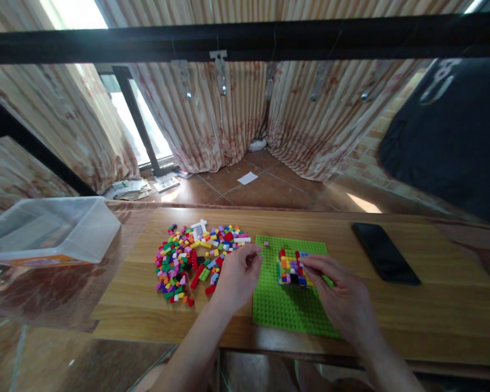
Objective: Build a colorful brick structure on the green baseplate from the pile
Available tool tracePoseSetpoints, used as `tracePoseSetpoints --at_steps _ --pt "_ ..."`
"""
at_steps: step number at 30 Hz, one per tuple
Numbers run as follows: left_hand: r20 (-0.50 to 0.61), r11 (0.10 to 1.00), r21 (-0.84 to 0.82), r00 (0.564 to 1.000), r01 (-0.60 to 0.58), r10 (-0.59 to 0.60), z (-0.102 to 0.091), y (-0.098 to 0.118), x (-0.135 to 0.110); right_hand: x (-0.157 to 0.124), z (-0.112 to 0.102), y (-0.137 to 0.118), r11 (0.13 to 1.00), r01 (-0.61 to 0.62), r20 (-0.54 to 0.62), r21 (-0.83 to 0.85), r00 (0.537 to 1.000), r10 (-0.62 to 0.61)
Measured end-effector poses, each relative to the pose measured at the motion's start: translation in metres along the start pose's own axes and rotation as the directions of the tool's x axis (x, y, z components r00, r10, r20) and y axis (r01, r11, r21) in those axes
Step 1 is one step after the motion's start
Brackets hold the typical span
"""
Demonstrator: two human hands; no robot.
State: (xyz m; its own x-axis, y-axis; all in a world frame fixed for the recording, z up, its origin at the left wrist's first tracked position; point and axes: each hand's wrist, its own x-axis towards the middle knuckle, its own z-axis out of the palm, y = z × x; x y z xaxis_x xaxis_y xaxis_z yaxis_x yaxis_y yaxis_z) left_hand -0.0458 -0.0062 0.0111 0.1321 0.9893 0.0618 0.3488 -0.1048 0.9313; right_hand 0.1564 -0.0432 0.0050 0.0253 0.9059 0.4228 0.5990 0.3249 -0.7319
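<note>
A green baseplate (288, 307) lies on the wooden table (433, 305). On it stands a small multicoloured brick build (291, 269). My right hand (343, 296) reaches in from the right, its fingertips touching the build's right side. My left hand (239, 275) hovers at the plate's left edge with fingers curled and pinched together; what they hold is too small to make out. A tiny pink brick (266, 244) sits on the plate just beyond it. A heap of loose coloured bricks (194, 258) spreads out left of the plate.
A black phone (384, 252) lies flat to the right of the plate. A clear plastic tub (51, 228) stands at the far left. A black bar (245, 41) crosses overhead. Curtains and a tiled floor lie beyond the table.
</note>
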Motion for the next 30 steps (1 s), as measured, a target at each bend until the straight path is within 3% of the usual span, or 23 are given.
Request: tracePoseSetpoints --at_steps 5,14,30 --pt "0.054 0.999 0.025 0.998 -0.021 0.019 0.010 0.003 -0.004 -0.001 0.004 -0.001 0.997 -0.015 0.032 -0.072 0.999 0.017" --pt "0.219 0.984 0.054 0.963 -0.169 0.154 0.020 0.009 -0.012 0.002 0.002 -0.006 0.960 0.140 0.066 -0.242 0.990 -0.128" --pt "0.237 0.957 0.160 0.950 -0.243 0.201 0.026 0.009 -0.016 0.002 0.011 -0.013 0.928 0.177 0.076 -0.328 0.984 -0.161"
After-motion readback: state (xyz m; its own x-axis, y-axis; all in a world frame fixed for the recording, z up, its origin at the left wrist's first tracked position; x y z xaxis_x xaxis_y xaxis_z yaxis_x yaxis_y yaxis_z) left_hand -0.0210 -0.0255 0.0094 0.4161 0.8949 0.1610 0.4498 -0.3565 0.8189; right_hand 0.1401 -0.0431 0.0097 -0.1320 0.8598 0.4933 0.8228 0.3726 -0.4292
